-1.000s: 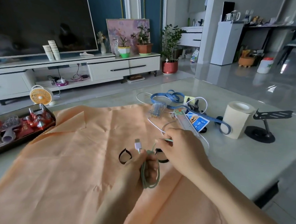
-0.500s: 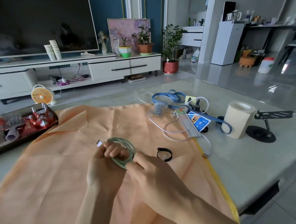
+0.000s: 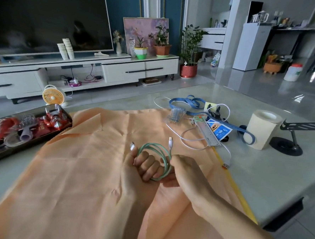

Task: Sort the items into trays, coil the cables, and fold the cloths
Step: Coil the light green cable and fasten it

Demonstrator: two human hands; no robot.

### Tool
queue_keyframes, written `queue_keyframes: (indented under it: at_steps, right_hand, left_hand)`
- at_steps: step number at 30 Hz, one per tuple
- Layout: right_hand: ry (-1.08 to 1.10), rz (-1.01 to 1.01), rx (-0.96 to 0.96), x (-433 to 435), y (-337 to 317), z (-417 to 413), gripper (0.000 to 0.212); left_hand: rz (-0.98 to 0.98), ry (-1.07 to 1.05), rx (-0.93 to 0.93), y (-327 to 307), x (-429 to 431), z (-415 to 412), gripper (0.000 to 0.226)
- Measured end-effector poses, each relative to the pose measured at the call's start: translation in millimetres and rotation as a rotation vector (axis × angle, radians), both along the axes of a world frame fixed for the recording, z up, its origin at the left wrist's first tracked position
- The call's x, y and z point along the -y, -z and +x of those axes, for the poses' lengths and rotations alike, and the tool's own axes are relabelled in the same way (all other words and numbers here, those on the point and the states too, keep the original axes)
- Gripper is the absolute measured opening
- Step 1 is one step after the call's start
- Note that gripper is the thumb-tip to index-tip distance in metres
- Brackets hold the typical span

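A pale green cable (image 3: 154, 149) is wound into a round coil above the orange cloth (image 3: 73, 170). My left hand (image 3: 137, 172) holds the coil with its fingers curled through the loop, one white plug sticking up by the thumb. My right hand (image 3: 185, 171) pinches the coil's right side, just below the other white plug. A white cable (image 3: 193, 138) lies loose at the cloth's right edge. A dark tray (image 3: 24, 131) with red items and a clear brush sits at the far left.
To the right lie a blue tape measure (image 3: 187, 102), a ruler (image 3: 207, 131), a bag of cotton swabs (image 3: 175, 114), a blue-white packet (image 3: 219, 131), a cream tape roll (image 3: 262, 129) and a black stand (image 3: 290, 140). The table edge runs along the right front.
The camera view shifted, and the black strap loops on the cloth are no longer visible. The green coil has turned flatter toward me, and both plugs now stick up.
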State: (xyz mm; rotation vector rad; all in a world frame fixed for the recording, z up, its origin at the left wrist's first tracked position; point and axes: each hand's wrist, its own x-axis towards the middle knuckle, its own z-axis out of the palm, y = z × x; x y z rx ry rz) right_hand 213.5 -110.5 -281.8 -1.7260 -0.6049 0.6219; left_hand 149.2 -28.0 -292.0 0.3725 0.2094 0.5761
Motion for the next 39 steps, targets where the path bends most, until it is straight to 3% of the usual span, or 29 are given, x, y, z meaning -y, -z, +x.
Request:
queue_keyframes:
  at_steps: [3, 6, 10, 14, 16, 19, 24, 29, 33, 35, 37, 39]
  right_hand:
    - [0.054, 0.040, 0.213, -1, 7, -11, 0.010]
    - [0.101, 0.038, 0.398, 0, 14, -7, 0.027]
    - [0.092, 0.028, 0.503, 0, 17, 4, 0.031]
    - [-0.007, 0.058, 0.594, 4, 13, 11, 0.027]
    - [-0.050, 0.106, 0.545, 8, 10, 12, 0.021]
    - [-0.096, 0.227, 0.402, 15, 8, 13, 0.017]
    - [-0.051, 0.293, 0.545, 24, 14, 24, 0.014]
    - [-0.102, 0.224, 0.557, 28, 22, 30, 0.008]
    - [-0.215, 0.202, 0.421, 28, 25, 31, 0.011]
    - [-0.258, 0.195, 0.425, 29, 24, 32, 0.012]
    - [-0.282, 0.180, 0.459, 30, 23, 32, 0.013]
    - [-0.279, 0.160, 0.476, 31, 24, 31, 0.013]
  left_hand:
    - [0.003, 0.021, -0.052, 2, 4, 3, 0.055]
    - [0.016, 0.024, -0.105, 4, 10, 7, 0.058]
    - [0.058, -0.020, -0.240, 4, 12, 13, 0.048]
    - [0.240, 0.006, -0.474, 10, 11, 15, 0.050]
    - [0.258, 0.106, -0.512, 10, 8, 11, 0.052]
    - [0.293, 0.281, -0.490, 8, 0, 3, 0.035]
    - [0.307, 0.237, -0.500, 13, 1, 3, 0.023]
    - [0.291, 0.204, -0.587, 14, 11, 9, 0.034]
    - [0.332, 0.237, -0.626, 7, 10, 6, 0.037]
    - [0.371, 0.262, -0.627, 5, 7, 5, 0.052]
    - [0.467, 0.265, -0.642, 4, 7, 5, 0.071]
    - [0.634, 0.197, -0.721, 7, 9, 7, 0.067]
